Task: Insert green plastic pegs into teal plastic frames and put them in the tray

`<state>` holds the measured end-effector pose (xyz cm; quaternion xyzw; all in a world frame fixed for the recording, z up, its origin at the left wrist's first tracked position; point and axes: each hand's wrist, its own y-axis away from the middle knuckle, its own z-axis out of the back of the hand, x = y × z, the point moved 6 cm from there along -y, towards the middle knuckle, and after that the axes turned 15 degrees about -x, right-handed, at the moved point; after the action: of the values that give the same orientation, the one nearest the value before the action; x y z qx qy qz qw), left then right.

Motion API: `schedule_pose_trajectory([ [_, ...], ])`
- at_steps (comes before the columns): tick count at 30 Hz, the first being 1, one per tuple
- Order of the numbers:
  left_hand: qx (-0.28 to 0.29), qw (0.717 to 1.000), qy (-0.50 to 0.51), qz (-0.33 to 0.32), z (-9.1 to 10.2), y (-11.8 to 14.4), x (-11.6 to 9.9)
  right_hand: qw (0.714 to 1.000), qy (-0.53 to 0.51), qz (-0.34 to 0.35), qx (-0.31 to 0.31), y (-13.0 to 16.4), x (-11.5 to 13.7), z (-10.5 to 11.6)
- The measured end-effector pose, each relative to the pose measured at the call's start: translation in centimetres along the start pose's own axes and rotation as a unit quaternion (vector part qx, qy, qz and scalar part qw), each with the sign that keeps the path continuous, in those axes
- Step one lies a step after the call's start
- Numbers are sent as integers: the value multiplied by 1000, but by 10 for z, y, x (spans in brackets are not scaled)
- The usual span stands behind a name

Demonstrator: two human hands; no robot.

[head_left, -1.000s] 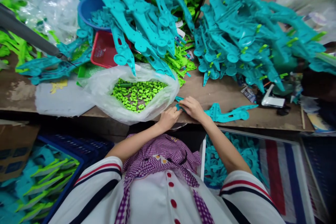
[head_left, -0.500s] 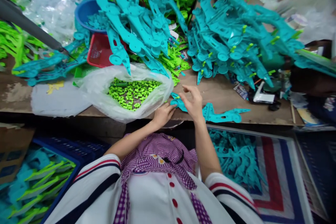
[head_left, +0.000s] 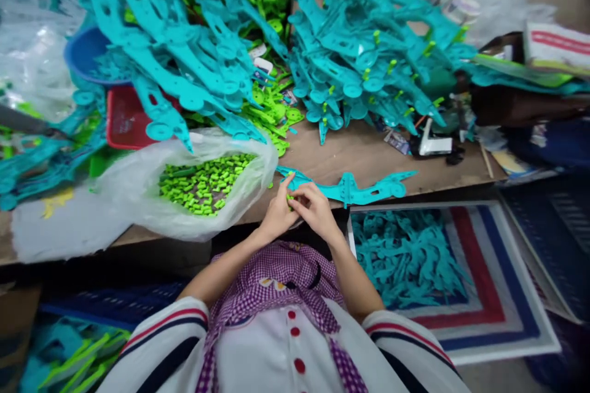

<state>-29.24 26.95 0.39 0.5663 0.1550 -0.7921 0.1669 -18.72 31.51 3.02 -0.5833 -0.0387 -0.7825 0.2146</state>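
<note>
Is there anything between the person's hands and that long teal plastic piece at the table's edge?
Nothing visible: the left hand and right hand already touch the near end of the teal piece, with a small green peg between the fingers.

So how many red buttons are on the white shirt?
2: one red button sits just below the purple checked scarf, another lower down. More may hide past the picture's bottom edge.

Crowded worn wooden workbench point(head_left: 396, 163), heaped to its far edge.

Piles of teal plastic frames point(head_left: 369, 61) and lime green plastic parts point(head_left: 271, 112) cover the back; a red plastic basket point(head_left: 120, 123) sits beside a blue plastic bowl point(head_left: 85, 55). Below right, a white-rimmed tray point(head_left: 530, 331) with red and blue stripes holds more teal pieces on the floor.
</note>
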Motion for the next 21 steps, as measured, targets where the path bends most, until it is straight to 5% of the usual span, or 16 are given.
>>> schedule_pose_trajectory([
  [4, 47, 998, 20, -21, -28, -18, -22, 979, -101, -85, -158, -19, -25, 47],
  [7, 59, 988, -51, -130, -56, -36, -41, 944, -124, -141, -272, -28, -58, 101],
  [10, 128, 944, -187, -238, -91, -49, -44, 929, -83, -157, -323, -25, -79, 165],
  [13, 195, 894, -303, -267, -116, -54, -27, 916, -20, -121, -383, -14, -86, 228],
  [17, 193, 870, -348, -290, -122, -51, -15, 914, 111, -86, -380, -14, -102, 272],
  [21, 188, 868, -351, -298, -122, -48, -14, 916, 214, -53, -335, -25, -116, 284],
])
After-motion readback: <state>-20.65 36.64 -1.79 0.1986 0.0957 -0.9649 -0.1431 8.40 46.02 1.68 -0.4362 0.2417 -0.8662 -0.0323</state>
